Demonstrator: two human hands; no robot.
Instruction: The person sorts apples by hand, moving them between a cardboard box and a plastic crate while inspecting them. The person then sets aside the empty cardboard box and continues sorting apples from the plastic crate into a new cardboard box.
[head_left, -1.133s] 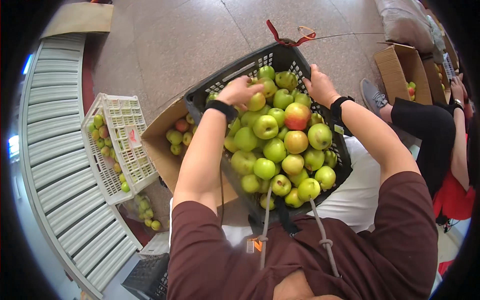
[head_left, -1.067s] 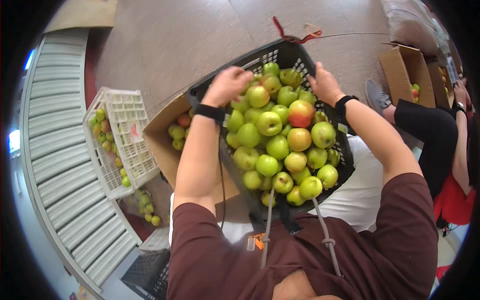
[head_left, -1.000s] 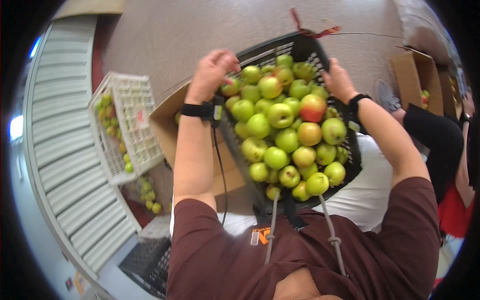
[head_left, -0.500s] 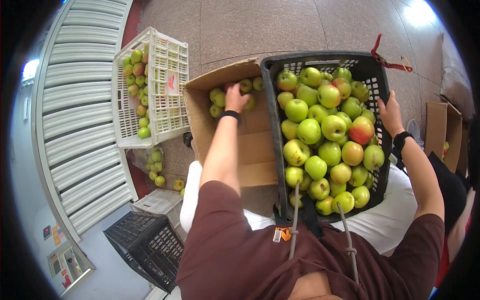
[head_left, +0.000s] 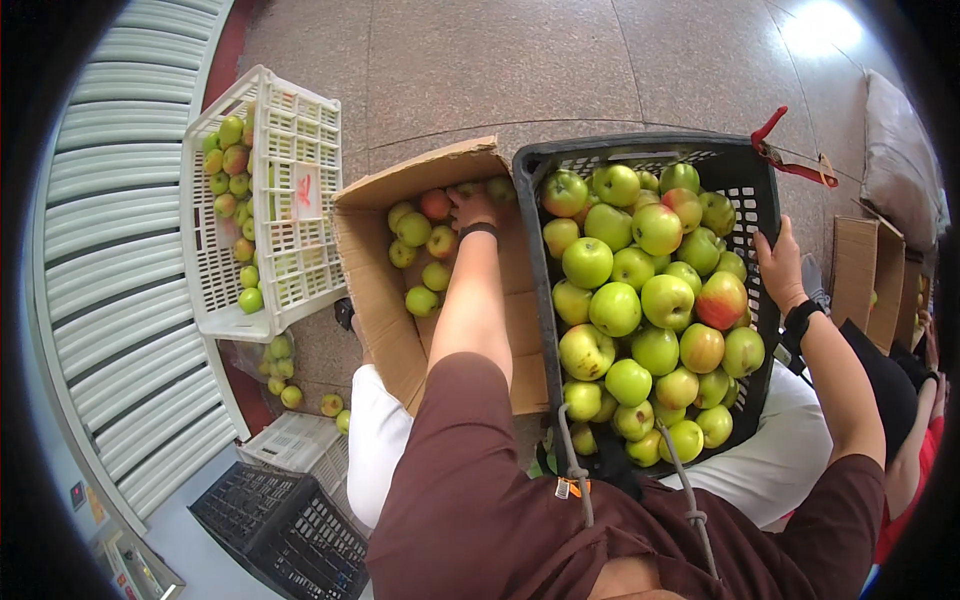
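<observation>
My left hand [head_left: 472, 207] reaches into an open cardboard box [head_left: 400, 345]. Its fingers curl over a green apple [head_left: 467, 187], which they partly hide. A red apple [head_left: 435, 204] and several green ones lie around it on the box's bottom. Against the box's right side stands a black plastic crate [head_left: 536, 260], heaped with green and reddish apples [head_left: 667, 302]. My right hand [head_left: 781, 264] grips that crate's right wall near the rim, thumb on the inner side.
A white crate [head_left: 298, 215] holding apples stands at the left beside a slatted white roller track [head_left: 140, 255]. Loose apples [head_left: 291, 396] lie on the floor below it. A black crate [head_left: 285, 530] sits lower left. Red-handled pruning shears [head_left: 790, 160] hang at the heaped crate's far right corner.
My left hand has moved a little right inside the box, leaving the red apple uncovered. The view has shifted, and my right hand stays on the crate.
</observation>
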